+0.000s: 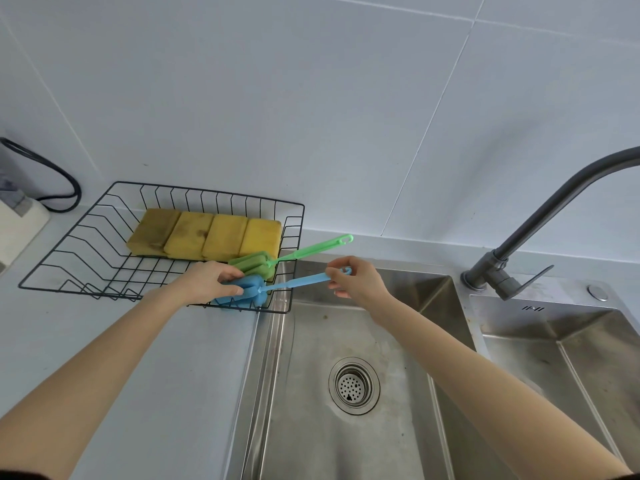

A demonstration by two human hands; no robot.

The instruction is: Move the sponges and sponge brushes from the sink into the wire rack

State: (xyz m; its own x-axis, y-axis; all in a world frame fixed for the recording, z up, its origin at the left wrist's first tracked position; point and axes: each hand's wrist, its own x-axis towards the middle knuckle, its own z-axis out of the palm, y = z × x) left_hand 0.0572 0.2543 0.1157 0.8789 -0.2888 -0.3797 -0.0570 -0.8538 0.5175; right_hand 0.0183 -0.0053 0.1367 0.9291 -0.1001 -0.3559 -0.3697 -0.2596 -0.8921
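Note:
A black wire rack (69, 258) stands on the counter left of the sink (346, 341). Several yellow sponges (204, 235) lie side by side at its back. A green sponge brush (258, 265) rests in the rack's right corner, its handle sticking out over the rim. In front of it lies a blue sponge brush (249, 292). My left hand (211, 280) pinches its foam head inside the rack. My right hand (356, 282) holds the far end of its blue handle above the sink's left edge.
The steel sink has a drain strainer (354, 385) in its bowl and a second bowl (561, 358) on the right. A dark grey faucet (540, 216) rises at the back right. A black cable (52, 174) and a white block (17, 223) sit at the far left.

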